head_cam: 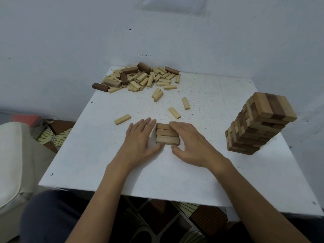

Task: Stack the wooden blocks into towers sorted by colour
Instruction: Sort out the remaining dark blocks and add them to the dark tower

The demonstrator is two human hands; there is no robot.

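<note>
Lap (52,213): dark cloth, seen at the lower left under the near edge of the table.

Floor (166,223): patterned, shown below the table.

Table (98,165): white and speckled, set into a corner of pale walls.

Left hand (140,139): laid on the table with fingers straight and pressed flat against the left ends of the block row; the thumb touches its front left corner.

Right hand (191,144): fingers laid nearly straight over the far right corner of the row; the thumb is bent just before the front block, and contact cannot be told. The two hands are kept apart, with the row between them.

Block row (167,135): three light-brown blocks laid side by side and touching, at the middle of the table towards its near side.

Single pale block (122,119): lying flat, just beyond the left hand.

Two pale blocks (174,113): lying singly, apart, beyond the right hand.

Tower (259,123): many layers of light and dark brown blocks, stood upright at the right edge, well apart from the hands.

Pale pair (157,94): two blocks side by side, between the row and the pile.

Pile (140,77): loose blocks heaped at the far left corner, mostly pale, with several dark brown ones on top.

Dark block (100,87): lying at the pile's left edge.
</note>
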